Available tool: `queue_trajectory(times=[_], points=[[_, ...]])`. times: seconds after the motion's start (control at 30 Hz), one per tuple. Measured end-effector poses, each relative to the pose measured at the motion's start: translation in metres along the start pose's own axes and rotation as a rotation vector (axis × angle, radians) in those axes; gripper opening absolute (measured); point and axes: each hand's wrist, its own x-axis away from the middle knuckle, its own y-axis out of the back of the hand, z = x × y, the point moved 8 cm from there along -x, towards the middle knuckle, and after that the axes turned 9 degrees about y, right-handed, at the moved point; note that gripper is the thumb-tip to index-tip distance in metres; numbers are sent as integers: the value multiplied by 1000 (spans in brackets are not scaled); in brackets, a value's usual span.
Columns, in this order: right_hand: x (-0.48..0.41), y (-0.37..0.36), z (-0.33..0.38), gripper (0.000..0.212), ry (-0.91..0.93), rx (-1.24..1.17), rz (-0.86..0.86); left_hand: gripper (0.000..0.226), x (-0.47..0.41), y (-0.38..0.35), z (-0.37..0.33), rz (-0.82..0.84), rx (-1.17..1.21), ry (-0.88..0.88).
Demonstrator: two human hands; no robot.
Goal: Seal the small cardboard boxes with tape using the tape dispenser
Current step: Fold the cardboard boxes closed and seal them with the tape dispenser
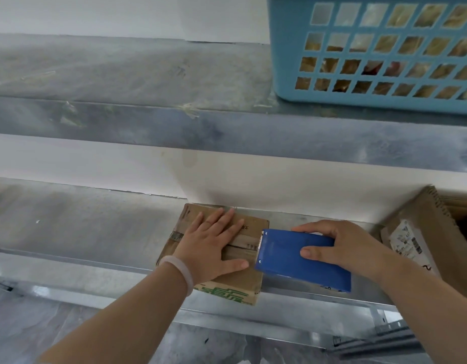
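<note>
Head view, lower centre of frame. Left hand (214, 245) lies flat, fingers straight and spread, pressing on top of the small cardboard box (249, 281). Right hand (340, 245) grips the blue tape dispenser (303, 261), thumb on its near face and fingers over the far side. The dispenser's toothed end meets the box's right edge. A tape strip (243, 245) runs across the lid along the seam, partly under the left hand. The box sits on a metal shelf (82, 227).

Assessment: the strip appears laid and the cut is due. Recommended:
- Hold the lid down firmly.
- Carry the tape over the right edge.
- Tip the teeth in and snap cleanly.
- Rub the strip flat.

Risk: the box may slide toward the open carton (424, 214) at right.
</note>
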Motion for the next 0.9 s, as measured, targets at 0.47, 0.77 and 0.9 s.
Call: queue_trajectory(times=[0.47,0.77,0.9], points=[[27,20,-24,43,-87,-66,-22,88,-9,-18,8,86,-34,9],[23,13,-20,33,-119,109,1,90,-8,-21,9,98,-61,4],[12,2,-15,41,-116,223,-18,90,-8,-22,9,103,-64,11]])
